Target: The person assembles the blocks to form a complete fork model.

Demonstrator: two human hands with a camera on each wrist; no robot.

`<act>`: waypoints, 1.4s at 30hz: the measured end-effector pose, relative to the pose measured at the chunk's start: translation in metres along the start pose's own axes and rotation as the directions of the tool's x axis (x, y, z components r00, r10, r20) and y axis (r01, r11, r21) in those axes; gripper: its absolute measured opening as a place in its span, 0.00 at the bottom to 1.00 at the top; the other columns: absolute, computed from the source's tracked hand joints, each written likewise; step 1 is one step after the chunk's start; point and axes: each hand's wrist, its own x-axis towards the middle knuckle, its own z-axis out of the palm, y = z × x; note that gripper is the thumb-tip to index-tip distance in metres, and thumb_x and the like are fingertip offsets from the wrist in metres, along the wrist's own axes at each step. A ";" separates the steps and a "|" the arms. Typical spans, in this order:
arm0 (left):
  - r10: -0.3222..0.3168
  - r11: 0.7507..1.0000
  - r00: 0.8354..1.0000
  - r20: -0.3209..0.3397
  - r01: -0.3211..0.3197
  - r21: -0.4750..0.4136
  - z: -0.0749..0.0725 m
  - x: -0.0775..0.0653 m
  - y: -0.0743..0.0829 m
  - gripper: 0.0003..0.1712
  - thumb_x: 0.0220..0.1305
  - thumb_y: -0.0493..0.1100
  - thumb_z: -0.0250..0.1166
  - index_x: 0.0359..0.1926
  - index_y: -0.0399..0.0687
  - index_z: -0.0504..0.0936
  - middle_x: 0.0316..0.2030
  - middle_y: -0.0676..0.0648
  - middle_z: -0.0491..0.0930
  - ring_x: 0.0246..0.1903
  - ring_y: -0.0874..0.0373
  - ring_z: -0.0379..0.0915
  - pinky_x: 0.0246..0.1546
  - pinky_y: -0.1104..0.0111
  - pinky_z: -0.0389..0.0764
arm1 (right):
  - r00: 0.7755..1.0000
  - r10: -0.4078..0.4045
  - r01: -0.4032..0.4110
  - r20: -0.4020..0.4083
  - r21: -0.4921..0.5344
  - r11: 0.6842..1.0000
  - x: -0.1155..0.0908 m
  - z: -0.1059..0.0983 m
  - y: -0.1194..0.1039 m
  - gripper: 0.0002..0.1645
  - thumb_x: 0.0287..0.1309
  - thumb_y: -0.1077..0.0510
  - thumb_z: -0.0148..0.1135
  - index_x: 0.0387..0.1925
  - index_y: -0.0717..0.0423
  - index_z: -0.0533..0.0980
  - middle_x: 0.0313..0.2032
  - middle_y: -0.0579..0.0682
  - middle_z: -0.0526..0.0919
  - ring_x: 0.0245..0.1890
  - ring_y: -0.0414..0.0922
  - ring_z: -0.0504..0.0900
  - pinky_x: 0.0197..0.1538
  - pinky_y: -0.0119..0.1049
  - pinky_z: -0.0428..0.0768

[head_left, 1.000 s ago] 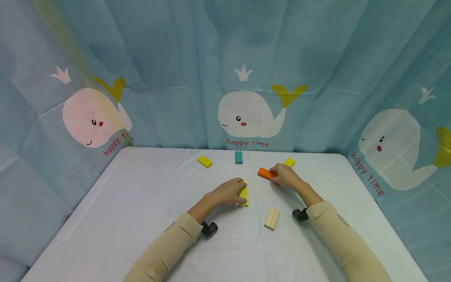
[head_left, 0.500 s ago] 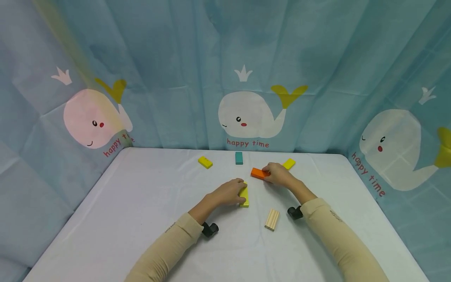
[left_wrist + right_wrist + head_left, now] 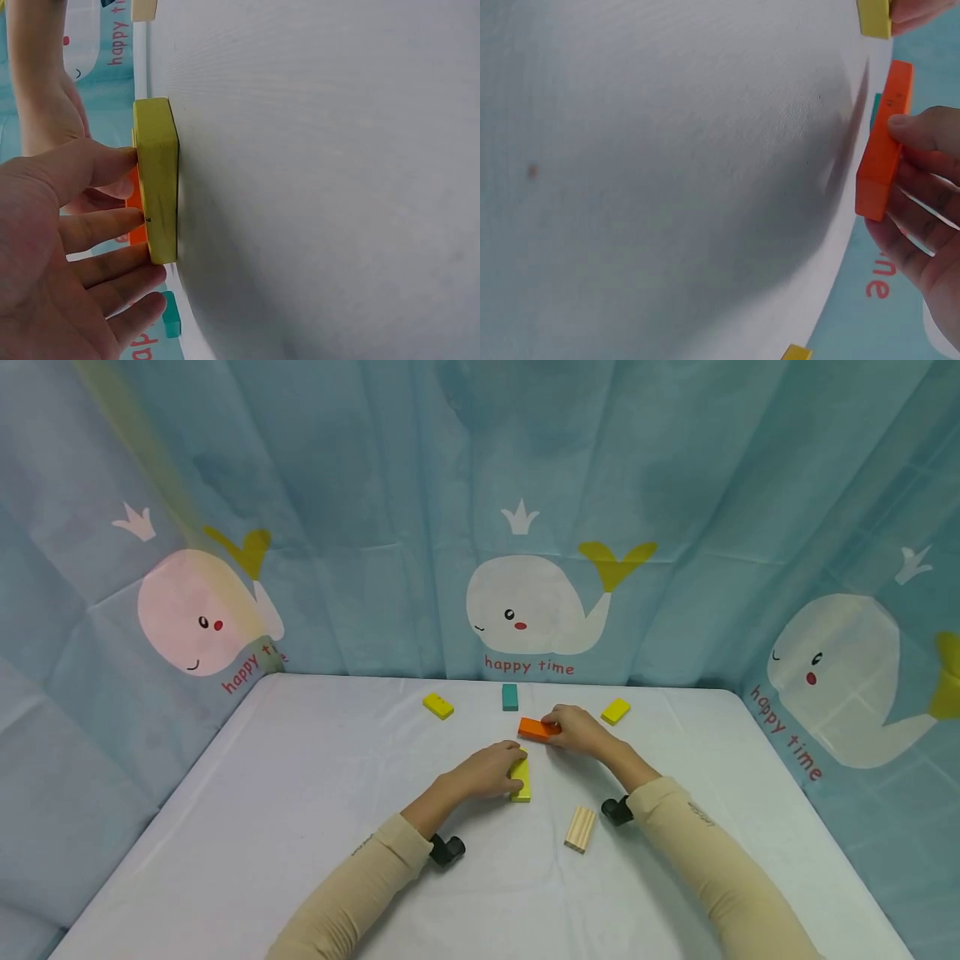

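Near the middle of the white table, my left hand (image 3: 491,770) holds a yellow block (image 3: 521,779) that lies lengthwise away from me. The left wrist view shows the thumb and fingertips against one face of that yellow block (image 3: 157,180). Just beyond it, my right hand (image 3: 581,731) grips an orange block (image 3: 534,730) by its right part, with the other end pointing left. In the right wrist view the thumb presses the face of the orange block (image 3: 883,146) and the fingers lie behind it. A small gap separates the two blocks in the head view.
A teal block (image 3: 510,697) lies at the back, between a yellow block (image 3: 438,706) on the left and another yellow block (image 3: 616,711) on the right. Nearer me is a natural wood grooved block (image 3: 581,829). A whale-print curtain (image 3: 375,527) encloses the table (image 3: 262,827).
My right hand has moved left with the orange block, bringing it closer to the far end of the yellow block. The left hand has stayed in place on its yellow block.
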 end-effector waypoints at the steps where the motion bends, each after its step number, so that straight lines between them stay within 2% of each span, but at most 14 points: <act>1: -0.001 1.000 1.000 -0.002 0.001 0.000 0.000 0.000 0.000 0.32 0.64 0.50 0.64 0.66 0.47 0.71 0.69 0.46 0.67 0.66 0.52 0.66 0.68 0.58 0.68 | 1.000 -0.001 0.001 0.000 -0.001 1.000 0.001 0.000 -0.001 0.22 0.60 0.59 0.66 0.55 0.62 0.79 0.47 0.56 0.82 0.44 0.47 0.78 0.58 0.45 0.79; 10: 0.026 1.000 0.999 -0.027 -0.025 0.013 0.002 0.001 -0.002 0.31 0.64 0.50 0.65 0.65 0.46 0.72 0.69 0.45 0.66 0.67 0.52 0.65 0.68 0.59 0.67 | 0.999 -0.040 0.040 0.009 0.005 0.999 0.005 0.004 -0.009 0.20 0.60 0.58 0.65 0.54 0.61 0.80 0.48 0.55 0.83 0.47 0.48 0.80 0.59 0.45 0.78; 14: 0.028 1.000 0.998 -0.053 -0.028 0.010 0.003 0.001 -0.002 0.31 0.62 0.50 0.67 0.65 0.46 0.72 0.68 0.46 0.68 0.64 0.54 0.67 0.67 0.60 0.69 | 0.999 -0.051 0.050 0.006 0.022 0.998 0.005 0.005 -0.013 0.20 0.60 0.58 0.66 0.53 0.60 0.80 0.48 0.54 0.84 0.47 0.47 0.80 0.59 0.44 0.79; 17: 0.031 1.000 0.996 -0.078 -0.030 0.003 0.003 0.000 0.000 0.34 0.60 0.49 0.69 0.65 0.46 0.72 0.67 0.47 0.68 0.60 0.55 0.69 0.65 0.61 0.72 | 0.998 -0.055 0.055 0.004 0.027 0.998 0.005 0.006 -0.015 0.20 0.60 0.57 0.66 0.52 0.60 0.81 0.48 0.53 0.84 0.47 0.47 0.80 0.59 0.43 0.79; 26: 0.021 0.999 0.985 -0.172 -0.013 0.045 0.002 -0.002 -0.002 0.43 0.55 0.55 0.73 0.67 0.41 0.69 0.67 0.42 0.65 0.65 0.51 0.64 0.68 0.59 0.68 | 0.994 -0.106 0.105 0.012 0.040 0.994 0.008 0.009 -0.019 0.18 0.59 0.60 0.66 0.50 0.61 0.81 0.48 0.55 0.85 0.47 0.48 0.81 0.58 0.44 0.79; 32: -0.013 0.999 0.987 -0.163 0.020 0.041 0.002 -0.003 -0.005 0.48 0.54 0.58 0.72 0.69 0.39 0.66 0.69 0.40 0.63 0.69 0.49 0.60 0.70 0.57 0.65 | 0.992 -0.127 0.126 0.027 0.034 0.991 0.010 0.011 -0.023 0.17 0.59 0.60 0.66 0.50 0.61 0.81 0.47 0.54 0.86 0.47 0.47 0.81 0.58 0.44 0.79; 42: -0.049 0.999 0.991 -0.127 0.050 0.007 0.000 -0.003 -0.004 0.46 0.55 0.58 0.72 0.69 0.39 0.67 0.69 0.40 0.65 0.68 0.48 0.62 0.69 0.56 0.66 | 0.983 -0.180 0.179 0.038 0.038 0.983 0.011 0.012 -0.026 0.16 0.58 0.62 0.67 0.48 0.62 0.82 0.45 0.54 0.86 0.45 0.47 0.82 0.56 0.44 0.80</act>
